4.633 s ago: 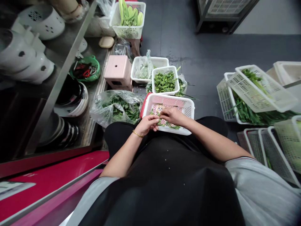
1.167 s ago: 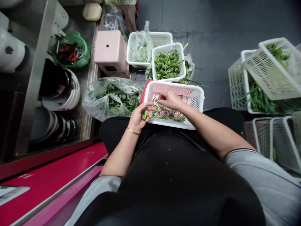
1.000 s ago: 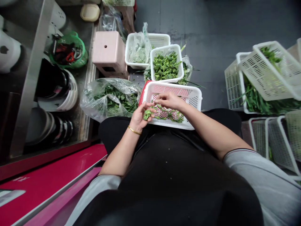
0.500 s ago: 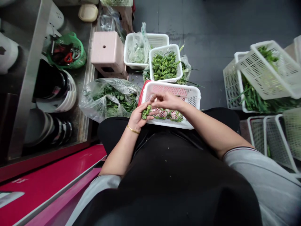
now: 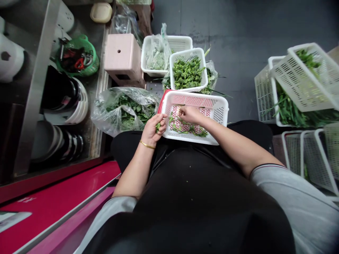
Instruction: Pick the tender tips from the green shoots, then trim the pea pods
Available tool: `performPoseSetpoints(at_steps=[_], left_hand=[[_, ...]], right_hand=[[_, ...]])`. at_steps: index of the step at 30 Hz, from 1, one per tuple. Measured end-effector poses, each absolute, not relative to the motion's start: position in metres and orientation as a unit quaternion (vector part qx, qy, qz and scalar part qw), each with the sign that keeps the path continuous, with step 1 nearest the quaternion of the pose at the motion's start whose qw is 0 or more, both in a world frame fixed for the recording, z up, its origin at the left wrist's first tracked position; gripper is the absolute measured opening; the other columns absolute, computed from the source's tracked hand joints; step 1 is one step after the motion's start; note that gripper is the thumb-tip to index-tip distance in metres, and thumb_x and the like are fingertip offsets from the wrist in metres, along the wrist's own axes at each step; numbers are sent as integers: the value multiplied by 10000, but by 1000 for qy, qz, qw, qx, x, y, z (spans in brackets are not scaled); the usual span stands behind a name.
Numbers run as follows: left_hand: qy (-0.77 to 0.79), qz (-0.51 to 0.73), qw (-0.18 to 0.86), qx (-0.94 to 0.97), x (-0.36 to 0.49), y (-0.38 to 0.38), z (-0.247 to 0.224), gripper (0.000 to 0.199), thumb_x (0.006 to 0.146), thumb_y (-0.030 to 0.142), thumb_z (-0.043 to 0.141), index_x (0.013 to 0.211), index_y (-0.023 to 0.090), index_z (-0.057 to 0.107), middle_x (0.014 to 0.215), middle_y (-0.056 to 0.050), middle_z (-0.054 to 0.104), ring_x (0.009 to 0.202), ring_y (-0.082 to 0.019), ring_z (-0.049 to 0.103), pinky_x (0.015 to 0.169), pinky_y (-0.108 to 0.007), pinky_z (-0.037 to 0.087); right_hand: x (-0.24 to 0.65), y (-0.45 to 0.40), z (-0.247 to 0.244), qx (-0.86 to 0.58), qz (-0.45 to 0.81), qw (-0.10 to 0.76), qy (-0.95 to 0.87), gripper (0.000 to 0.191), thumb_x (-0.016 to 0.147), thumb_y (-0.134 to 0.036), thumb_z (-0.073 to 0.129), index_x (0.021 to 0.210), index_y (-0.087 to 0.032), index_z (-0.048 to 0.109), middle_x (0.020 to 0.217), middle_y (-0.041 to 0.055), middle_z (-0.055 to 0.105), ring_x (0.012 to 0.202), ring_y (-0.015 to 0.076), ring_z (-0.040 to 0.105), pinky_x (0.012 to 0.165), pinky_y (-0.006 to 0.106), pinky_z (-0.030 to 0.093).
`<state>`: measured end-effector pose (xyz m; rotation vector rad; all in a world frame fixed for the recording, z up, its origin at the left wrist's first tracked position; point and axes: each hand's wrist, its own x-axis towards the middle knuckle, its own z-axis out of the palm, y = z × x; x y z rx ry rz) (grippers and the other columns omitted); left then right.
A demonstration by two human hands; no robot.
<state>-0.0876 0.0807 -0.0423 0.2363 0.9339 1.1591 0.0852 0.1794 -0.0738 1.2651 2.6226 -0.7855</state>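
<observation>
My left hand [image 5: 153, 129], with a gold bracelet at the wrist, is closed round a small bunch of green vegetable florets [image 5: 158, 127] at the left end of a white perforated basket [image 5: 195, 140] on my lap. Over the middle of that basket, my right hand [image 5: 189, 115] has its fingers curled together; what they hold, if anything, is hidden. Several thin green sprigs [image 5: 185, 129] lie scattered on the basket floor below it. Something red shows through the holes.
Ahead stands a white basket [image 5: 206, 79] of green florets, beside another basket [image 5: 182, 41] with a plastic bag. A clear bag of leafy greens [image 5: 129, 113] and a pink stool [image 5: 123, 56] stand left. More baskets [image 5: 307, 88] are stacked right; a metal shelf [image 5: 34, 84] runs along the left.
My hands have moved apart: the left drew slightly left and its fingers closed round the florets, while the right moved right over the basket and its fingers curled.
</observation>
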Motion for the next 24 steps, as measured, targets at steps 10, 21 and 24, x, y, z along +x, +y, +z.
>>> performPoseSetpoints(at_steps=[10,21,24], left_hand=[[430,532,710,167,-85,75,-38,417,619,152,759,1018,178,639,918,-36,675,484,-18,508,329,-116,265],[453,489,726,172,-79,79,-42,355,654,198,725,985,128,616,618,16,588,401,-27,453,325,-115,236],[451,509,715,164,-84,78,-44,373,614,108,677,984,127,637,775,-29,653,464,-33,503,330,-117,255]], right_hand=[[84,156,-84,294,-205,136,924,285,870,-243,440,1080,-216,631,928,76,686,780,192,590,639,271,325],[88,168,-31,383,-336,0,861,347,879,-450,480,962,-161,653,823,58,670,725,145,566,640,252,362],[83,155,-60,441,-259,138,848,382,826,-480,532,885,-133,681,893,134,691,812,217,606,658,285,399]])
